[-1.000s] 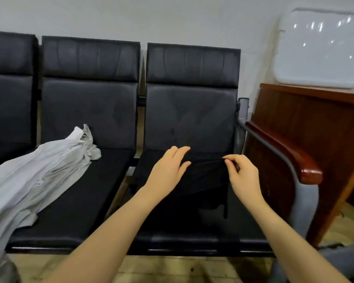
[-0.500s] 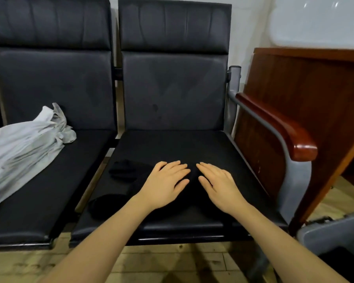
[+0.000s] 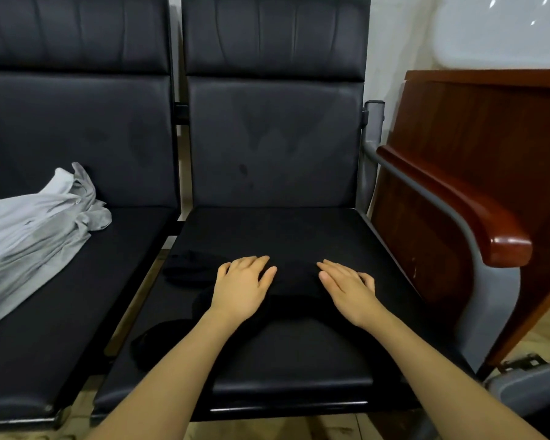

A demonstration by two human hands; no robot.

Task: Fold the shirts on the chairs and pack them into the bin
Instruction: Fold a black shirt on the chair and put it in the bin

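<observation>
A black shirt lies spread on the seat of the right-hand black chair, hard to tell from the black leather; part of it hangs off the seat's left edge. My left hand and my right hand both press flat on it, fingers straight, a little apart from each other. A crumpled white shirt lies on the seat of the chair to the left. A grey bin's corner shows at the bottom right.
A red-brown wooden armrest on a grey metal frame runs along the right side of the chair. Behind it stands a brown wooden desk with a white lid-like object on top. Tiled floor shows below the seats.
A second ago both hands held the black shirt up over the seat; they laid it down and pressed it flat. Since half a second ago the hands have slid apart sideways.
</observation>
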